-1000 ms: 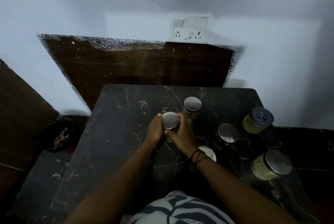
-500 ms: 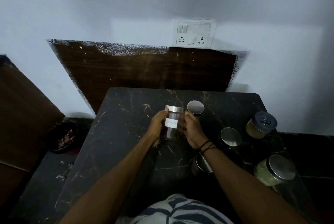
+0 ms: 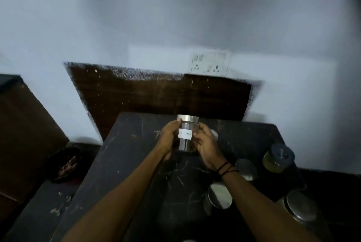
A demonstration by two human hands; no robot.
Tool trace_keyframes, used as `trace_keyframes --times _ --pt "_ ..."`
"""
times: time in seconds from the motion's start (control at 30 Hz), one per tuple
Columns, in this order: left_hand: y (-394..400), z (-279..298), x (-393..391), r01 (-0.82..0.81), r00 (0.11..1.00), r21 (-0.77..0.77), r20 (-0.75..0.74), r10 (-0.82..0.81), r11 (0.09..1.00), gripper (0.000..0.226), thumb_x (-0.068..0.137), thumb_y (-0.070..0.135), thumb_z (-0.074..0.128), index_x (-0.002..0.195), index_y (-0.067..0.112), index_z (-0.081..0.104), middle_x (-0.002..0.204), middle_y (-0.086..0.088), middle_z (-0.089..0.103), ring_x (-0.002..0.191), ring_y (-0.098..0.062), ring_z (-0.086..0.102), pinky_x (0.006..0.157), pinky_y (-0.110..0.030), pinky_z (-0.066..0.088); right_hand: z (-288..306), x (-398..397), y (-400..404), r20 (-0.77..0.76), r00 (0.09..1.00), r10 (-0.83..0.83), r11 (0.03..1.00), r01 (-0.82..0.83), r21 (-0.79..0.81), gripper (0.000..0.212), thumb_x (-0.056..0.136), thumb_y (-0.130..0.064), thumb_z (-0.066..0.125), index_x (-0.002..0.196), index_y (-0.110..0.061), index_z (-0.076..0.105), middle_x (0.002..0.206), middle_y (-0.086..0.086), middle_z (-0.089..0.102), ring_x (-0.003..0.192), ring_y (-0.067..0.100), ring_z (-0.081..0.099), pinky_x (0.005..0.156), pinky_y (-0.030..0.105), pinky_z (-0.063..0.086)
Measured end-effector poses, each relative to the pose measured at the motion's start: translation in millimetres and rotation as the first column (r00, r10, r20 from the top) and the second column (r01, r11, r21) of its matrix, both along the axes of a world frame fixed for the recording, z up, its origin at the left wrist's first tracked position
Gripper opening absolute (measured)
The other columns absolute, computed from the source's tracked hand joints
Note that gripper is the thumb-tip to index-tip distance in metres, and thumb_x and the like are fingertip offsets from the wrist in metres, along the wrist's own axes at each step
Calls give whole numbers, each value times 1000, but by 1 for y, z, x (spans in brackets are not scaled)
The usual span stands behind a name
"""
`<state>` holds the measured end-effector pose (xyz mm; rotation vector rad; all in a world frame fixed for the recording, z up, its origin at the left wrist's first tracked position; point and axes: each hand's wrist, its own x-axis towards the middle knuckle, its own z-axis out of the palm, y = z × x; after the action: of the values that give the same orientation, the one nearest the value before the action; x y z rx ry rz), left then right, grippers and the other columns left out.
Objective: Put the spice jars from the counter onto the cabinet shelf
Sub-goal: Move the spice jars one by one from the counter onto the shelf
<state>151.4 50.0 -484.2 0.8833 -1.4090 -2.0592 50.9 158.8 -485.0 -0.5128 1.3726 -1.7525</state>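
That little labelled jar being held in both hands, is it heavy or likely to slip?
The labelled jar probably feels light: through its clear wall it looks nearly empty, with only a little dark content at the bottom. Its smooth sides may be slippery, perhaps why the left hand and right hand both grip it. It looks like glass, so likely breakable.

1 head cam, worn by the person, looks fwd and down over the counter (image 3: 136,163) toward the back wall (image 3: 175,26), close above both forearms; no 2nd view.
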Motion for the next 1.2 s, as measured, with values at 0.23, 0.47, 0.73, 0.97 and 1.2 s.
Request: trace_keyframes --times 0.23,0.47,0.73,0.97,1.2 --pt "-23 137 -22 -10 977 -223 -210 -38 975 43 98 42 48 116 8 67 102 -14 74 90 -25 69 74 -35 55 127 -29 -31 -223 973 -52 979 6 -202 42 93 -4 51 131 -23 54 120 4 69 109 20 66 85 34 54" --pt "-30 285 -37 -115 916 -415 -395 -65 902 24 76 26 48 87 25 69 86 5 73 88 -17 63 78 -38 50 267 -49 -46 -380 904 -199 906 22 -423 26 94 -14 58 116 -25 49 114 -5 66 98 11 68 69 24 55" --pt "-30 392 -49 -283 847 -506 -530 -35 815 17 98 18 49 112 16 60 103 -7 69 100 -19 63 77 -33 53 372 -50 -45 -503 762 -408 786 13 -619 23 93 -29 61 113 -24 53 104 -9 66 90 3 68 66 17 54" --pt "-39 437 -65 -381 826 -523 -563 26 762 23 96 28 61 116 17 63 119 -16 66 105 -27 65 82 -39 53 416 -67 -53 -607 620 -497 779 10 -627 30 92 -17 60 109 -40 53 112 -16 61 90 2 63 68 16 51" --pt "-70 480 -90 -520 812 -552 -556 177 652 15 92 34 63 97 19 66 78 7 64 68 -9 55 69 -30 44 466 -89 -93 -728 412 -548 827 132 -547 43 89 -20 60 132 -22 54 121 1 57 101 15 61 75 20 45"
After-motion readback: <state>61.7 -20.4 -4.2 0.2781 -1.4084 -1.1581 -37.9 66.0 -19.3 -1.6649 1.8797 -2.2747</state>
